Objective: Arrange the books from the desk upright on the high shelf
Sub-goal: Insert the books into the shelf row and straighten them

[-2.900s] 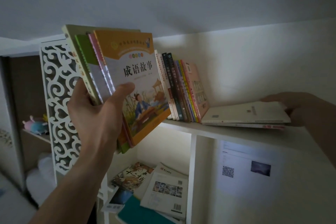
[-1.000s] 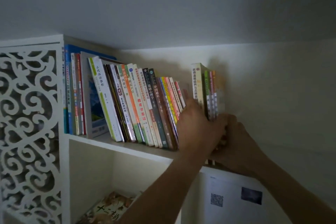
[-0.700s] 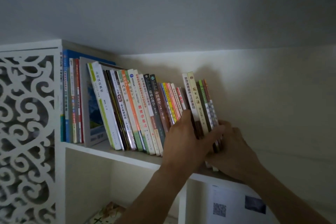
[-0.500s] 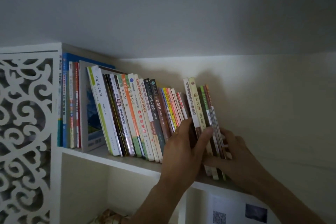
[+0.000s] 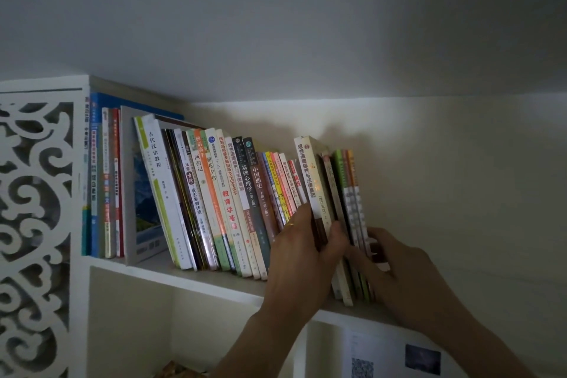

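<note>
Nearest the camera, both forearms reach up to the high shelf (image 5: 196,278). Left hand (image 5: 302,258) sits at the shelf's front edge, thumb curled round the spines of the end batch of books (image 5: 333,209) and fingers tucked in behind on their left side, so it's gripping that batch. Right hand (image 5: 399,267) is just right of it, w/ fingers pressed flat-ish against the outer cover of the last thin book; light is dim there, so can't tell if it's pinching or only pushing.

The batch stands on the shelf, leaning slightly left, bottoms near the shelf's front edge. It has a thick cream book on the left, then a dark one, then thin green, red and orange spines. Between it and the main row (image 5: 214,202) a narrow wedge-shaped gap shows at the top.

Main row fills the shelf to the left of the hands: approx. two dozen spines, most tilted left, w/ the far-left few (blue, white, red) standing straight against the white cut-out side panel (image 5: 36,224).

Below the shelf, right of a divider, a sheet w/ a QR code (image 5: 362,368) hangs on the back. Behind and above the shelf: plain wall (image 5: 460,178) and ceiling.
</note>
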Motion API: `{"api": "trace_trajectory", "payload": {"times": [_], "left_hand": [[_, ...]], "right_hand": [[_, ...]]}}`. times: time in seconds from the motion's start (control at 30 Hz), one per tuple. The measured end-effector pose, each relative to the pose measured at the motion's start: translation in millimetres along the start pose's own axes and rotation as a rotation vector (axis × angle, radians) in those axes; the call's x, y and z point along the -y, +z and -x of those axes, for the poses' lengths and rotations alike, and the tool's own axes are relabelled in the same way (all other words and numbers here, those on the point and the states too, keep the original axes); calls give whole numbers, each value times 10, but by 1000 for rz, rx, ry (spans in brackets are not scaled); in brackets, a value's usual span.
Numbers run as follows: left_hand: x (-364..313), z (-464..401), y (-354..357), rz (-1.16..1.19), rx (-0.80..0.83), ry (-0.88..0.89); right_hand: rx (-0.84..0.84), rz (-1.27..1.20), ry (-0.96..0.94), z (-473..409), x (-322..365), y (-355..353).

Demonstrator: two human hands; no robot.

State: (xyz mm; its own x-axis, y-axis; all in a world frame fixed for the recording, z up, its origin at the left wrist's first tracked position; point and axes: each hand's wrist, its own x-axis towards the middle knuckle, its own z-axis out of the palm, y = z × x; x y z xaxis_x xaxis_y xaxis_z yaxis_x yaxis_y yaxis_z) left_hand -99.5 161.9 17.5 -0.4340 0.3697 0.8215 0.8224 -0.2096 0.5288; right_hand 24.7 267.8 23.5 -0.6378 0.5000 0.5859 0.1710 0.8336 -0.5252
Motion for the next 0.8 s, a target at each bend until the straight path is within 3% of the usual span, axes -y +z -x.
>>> {"api": "trace_trajectory", "payload": {"times": [0.23, 0.4, 0.53, 0.63, 0.8], "left_hand": [[-109, 17, 61, -133, -61, -69], [-283, 65, 285, -383, -118, -113], [-365, 78, 374, -527, -60, -136], [-410, 152, 202, -480, -106, -162], [-411, 589, -376, -406, -304, -61]], "right_hand": [[43, 265, -71, -110, -27, -32], [-60, 163, 13, -134, -77, 12], [-57, 160, -37, -109, -127, 81], [-64, 93, -43, -91, -161, 97], [-91, 65, -60, -49, -137, 81]]}}
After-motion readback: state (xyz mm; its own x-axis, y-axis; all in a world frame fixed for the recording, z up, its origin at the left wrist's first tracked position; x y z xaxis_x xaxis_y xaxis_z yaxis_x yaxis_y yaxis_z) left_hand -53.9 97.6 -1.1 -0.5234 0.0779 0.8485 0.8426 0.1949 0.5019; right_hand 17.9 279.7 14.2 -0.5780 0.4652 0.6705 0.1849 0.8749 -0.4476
